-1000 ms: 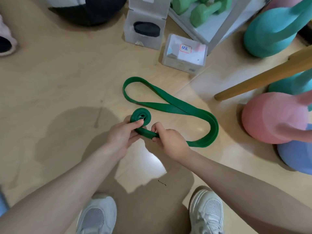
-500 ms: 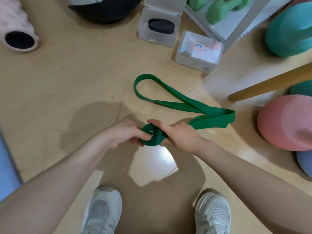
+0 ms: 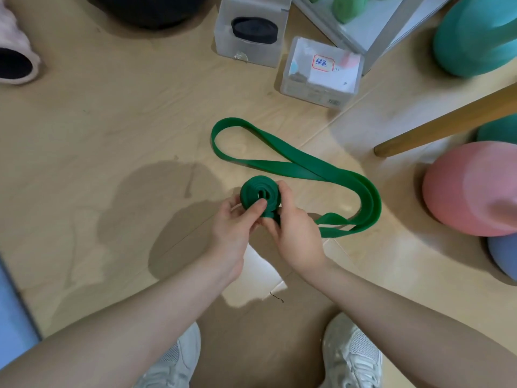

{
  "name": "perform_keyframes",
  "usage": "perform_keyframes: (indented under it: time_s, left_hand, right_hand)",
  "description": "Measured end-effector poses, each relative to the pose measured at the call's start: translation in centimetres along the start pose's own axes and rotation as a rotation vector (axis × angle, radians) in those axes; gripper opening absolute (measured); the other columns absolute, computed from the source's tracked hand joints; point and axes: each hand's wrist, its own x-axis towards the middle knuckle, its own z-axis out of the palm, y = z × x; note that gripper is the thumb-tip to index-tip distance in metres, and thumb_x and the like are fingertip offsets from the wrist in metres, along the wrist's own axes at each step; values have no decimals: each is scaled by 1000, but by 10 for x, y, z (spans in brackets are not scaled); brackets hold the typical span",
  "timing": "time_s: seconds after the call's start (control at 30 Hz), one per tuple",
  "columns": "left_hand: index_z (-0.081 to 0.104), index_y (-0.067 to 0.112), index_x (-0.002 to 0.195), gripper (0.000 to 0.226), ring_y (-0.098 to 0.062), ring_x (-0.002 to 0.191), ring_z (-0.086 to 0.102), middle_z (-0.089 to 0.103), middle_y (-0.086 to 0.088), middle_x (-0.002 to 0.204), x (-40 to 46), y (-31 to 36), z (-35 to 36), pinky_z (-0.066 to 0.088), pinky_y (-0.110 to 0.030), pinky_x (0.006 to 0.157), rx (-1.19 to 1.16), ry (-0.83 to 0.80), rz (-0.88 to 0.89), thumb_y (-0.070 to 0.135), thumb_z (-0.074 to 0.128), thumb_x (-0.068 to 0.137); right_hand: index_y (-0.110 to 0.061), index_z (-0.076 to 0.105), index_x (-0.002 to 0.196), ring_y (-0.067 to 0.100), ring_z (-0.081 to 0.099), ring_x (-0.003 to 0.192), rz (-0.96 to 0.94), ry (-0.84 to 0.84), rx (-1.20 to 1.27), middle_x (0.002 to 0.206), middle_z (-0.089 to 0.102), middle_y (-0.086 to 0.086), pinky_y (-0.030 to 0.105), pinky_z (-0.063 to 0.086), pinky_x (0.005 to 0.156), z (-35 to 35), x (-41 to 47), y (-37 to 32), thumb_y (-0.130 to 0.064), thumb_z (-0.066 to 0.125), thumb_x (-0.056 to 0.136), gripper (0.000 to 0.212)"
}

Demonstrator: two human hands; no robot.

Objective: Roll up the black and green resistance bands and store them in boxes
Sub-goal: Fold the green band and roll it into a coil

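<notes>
A green resistance band (image 3: 305, 169) lies in a long loop on the wooden floor, its near end wound into a flat coil (image 3: 258, 196). My left hand (image 3: 233, 228) pinches the coil with the thumb on its face. My right hand (image 3: 296, 233) grips the coil's right edge and the band leaving it. A rolled black band (image 3: 254, 28) sits inside an open clear box (image 3: 249, 53) at the top. Right of that box lies a closed clear box with a red-framed label (image 3: 321, 71).
Teal (image 3: 475, 35), pink (image 3: 470, 189) and blue (image 3: 503, 256) kettlebells crowd the right side, with a wooden stick (image 3: 447, 124) slanting between them. A pink foam roller (image 3: 14, 57) lies at the top left. My two white shoes (image 3: 349, 357) are at the bottom.
The coil has grown by a turn and now faces up between my fingers. The loose loop has shortened and curves out to the right again.
</notes>
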Motion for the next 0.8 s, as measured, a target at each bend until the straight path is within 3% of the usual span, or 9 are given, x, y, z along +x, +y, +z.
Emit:
perform_keyframes:
  time_s: [0.17,0.3,0.4,0.47,0.53,0.63,0.73,0.8]
  left_hand:
    - [57,13,97,21,-17,80,68,71,-7,91,6,9,-12,57,-22,74,3,19,13,4,67,81]
    - [56,14,99,27,-19,86,70,71,-9,96,7,16,-23,57,-24,73,-2,10,-9,2,69,78]
    - [54,13,98,27,-17,83,70,70,-11,98,9,20,-28,56,-26,77,7,30,-14,3,69,78]
    - [51,14,95,27,-17,80,70,70,-10,95,13,25,-32,54,-30,83,-3,52,-31,4,70,78]
    - [51,13,95,28,-20,86,69,70,-10,97,18,29,-37,53,-32,85,5,47,-49,6,71,77]
    - [55,10,102,31,-22,85,71,72,-11,97,22,31,-44,55,-31,77,72,7,-59,8,72,76]
    - [64,11,101,28,-24,85,71,74,-9,91,21,31,-47,55,-32,78,197,-31,-82,9,72,75]
    - [67,12,100,25,-24,85,70,74,-7,88,20,31,-47,54,-31,78,265,-62,-89,9,72,76]
  right_hand:
    - [-15,17,142,34,65,81,-1,-41,-30,94,70,11,40,51,66,10,3,2,-36,54,90,67]
    - [-10,8,147,28,64,92,7,-292,-26,104,69,7,42,52,76,6,9,13,-37,66,82,91]
    - [-14,35,139,29,60,103,-58,-394,-89,112,65,9,39,48,84,-5,12,28,-28,59,88,58]
    - [-14,49,127,32,60,93,-147,-363,-186,102,66,11,36,44,73,-9,9,32,-22,46,94,34]
    - [-10,53,116,34,58,86,-210,-348,-282,94,63,11,33,34,65,-7,5,31,-21,38,97,26]
    - [-13,51,116,31,57,89,-272,-290,-404,96,61,7,32,34,72,-9,7,30,-22,33,99,26]
    - [-13,55,113,29,59,85,-304,-234,-510,86,63,6,36,38,93,-14,11,35,-16,45,96,20]
    - [-12,60,104,26,62,63,-359,-99,-580,62,61,4,40,46,90,-15,12,39,-10,65,82,23]
